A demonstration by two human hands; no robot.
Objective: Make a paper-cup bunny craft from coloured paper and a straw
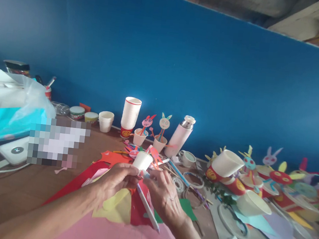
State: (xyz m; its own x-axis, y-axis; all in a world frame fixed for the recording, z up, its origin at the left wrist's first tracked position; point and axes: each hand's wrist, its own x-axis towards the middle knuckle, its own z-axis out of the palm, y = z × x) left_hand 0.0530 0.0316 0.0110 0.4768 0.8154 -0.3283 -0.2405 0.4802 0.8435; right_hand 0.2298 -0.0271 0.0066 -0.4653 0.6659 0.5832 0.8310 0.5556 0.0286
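Observation:
A small white paper cup (142, 160) is gripped in the fingers of my left hand (119, 178), tilted over the middle of the table. On the cup's near side my right hand (165, 193) has its fingers curled together. A small pale blue bit shows at those fingertips, too unclear to name. Red and pink paper pieces stick up behind the cup's rim. Below the hands, a white and purple pen (148, 208) lies slantwise over red paper (138, 217) and yellow paper (116, 205). Pink paper (117, 235) is spread nearest to me.
A tall cup stack (131, 113), two cups with paper rabbit figures (164, 121) and a white thermos (179, 136) stand near the blue wall. More rabbit cups (246, 175), tape rolls (194, 180) and paper crowd the right. At left are a power bank (14, 149) and a plastic bag (36, 99).

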